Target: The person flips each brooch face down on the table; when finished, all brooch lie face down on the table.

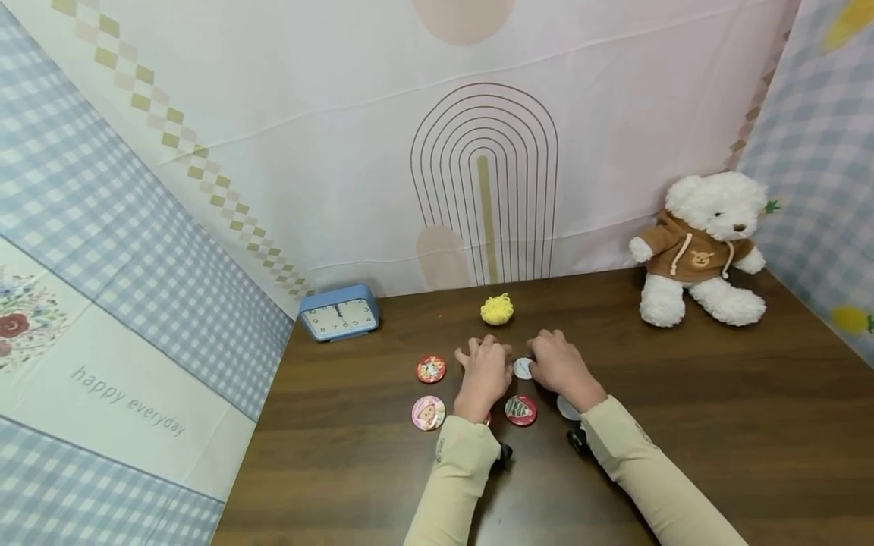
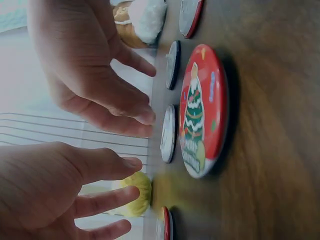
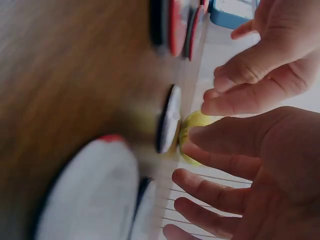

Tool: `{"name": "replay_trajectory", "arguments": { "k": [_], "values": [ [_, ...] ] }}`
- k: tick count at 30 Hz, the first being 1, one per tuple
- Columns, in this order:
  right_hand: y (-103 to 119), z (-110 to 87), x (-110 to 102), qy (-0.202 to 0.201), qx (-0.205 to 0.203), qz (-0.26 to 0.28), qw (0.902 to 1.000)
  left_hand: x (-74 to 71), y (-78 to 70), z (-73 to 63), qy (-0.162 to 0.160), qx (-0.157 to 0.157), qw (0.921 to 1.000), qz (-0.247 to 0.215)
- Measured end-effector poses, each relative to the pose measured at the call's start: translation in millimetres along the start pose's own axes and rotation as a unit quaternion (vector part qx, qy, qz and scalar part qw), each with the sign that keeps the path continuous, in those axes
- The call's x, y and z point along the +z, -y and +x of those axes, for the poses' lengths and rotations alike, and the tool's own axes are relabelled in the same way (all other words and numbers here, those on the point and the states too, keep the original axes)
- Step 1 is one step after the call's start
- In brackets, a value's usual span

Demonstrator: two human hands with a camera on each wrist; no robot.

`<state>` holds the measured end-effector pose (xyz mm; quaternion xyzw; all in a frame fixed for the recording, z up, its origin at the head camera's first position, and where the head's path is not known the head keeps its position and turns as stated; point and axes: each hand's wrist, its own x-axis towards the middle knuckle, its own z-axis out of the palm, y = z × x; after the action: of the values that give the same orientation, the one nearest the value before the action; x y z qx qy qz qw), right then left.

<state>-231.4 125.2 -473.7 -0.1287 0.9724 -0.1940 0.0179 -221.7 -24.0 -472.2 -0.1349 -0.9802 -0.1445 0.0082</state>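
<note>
White badge (image 1: 522,368) lies between fingers of left hand (image 1: 483,373) and right hand (image 1: 561,365); both sets relaxed, gripping nothing.

The yarn ball (image 1: 497,310) is bright yellow. In front of it, the tree badge (image 1: 521,410) is red with a green fir (trimmed in white, with little blue and yellow marks about it), and the plain badge (image 1: 523,368) is greyish white. To the ball's left, the pink badge (image 1: 428,413) lies in front of a red-rimmed badge (image 1: 431,369) with a multicoloured middle; further left, the clock (image 1: 339,315) is blue with a pale dial and dark numerals. Right of the ball, the teddy bear (image 1: 717,205) is white, its hoodie (image 1: 672,235) brown with pale cords. Behind the ball, the off-white cloth (image 1: 341,114) carries thin dark arches. Beneath it, the desk (image 1: 328,470) is dark brown, wood-grained.
</note>
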Motion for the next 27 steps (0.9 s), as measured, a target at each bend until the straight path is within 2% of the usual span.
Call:
{"name": "replay_trajectory", "arguments": {
  "k": [6, 15, 27],
  "values": [
    [12, 4.6, 0, -0.022, -0.044, -0.001, 0.9988, -6.9, 11.8, -6.4, 0.022, -0.006, 0.9997, 0.002],
    [29, 8.8, 4, 0.019, -0.097, 0.001, 0.9951, -12.2, 31.7, -14.0, 0.034, 0.012, 0.9992, -0.018],
    [43, 17.7, 15, 0.059, -0.107, -0.004, 0.9924, -15.0, 52.1, -20.1, 0.031, -0.009, 0.9995, -0.001]
  ]
}}
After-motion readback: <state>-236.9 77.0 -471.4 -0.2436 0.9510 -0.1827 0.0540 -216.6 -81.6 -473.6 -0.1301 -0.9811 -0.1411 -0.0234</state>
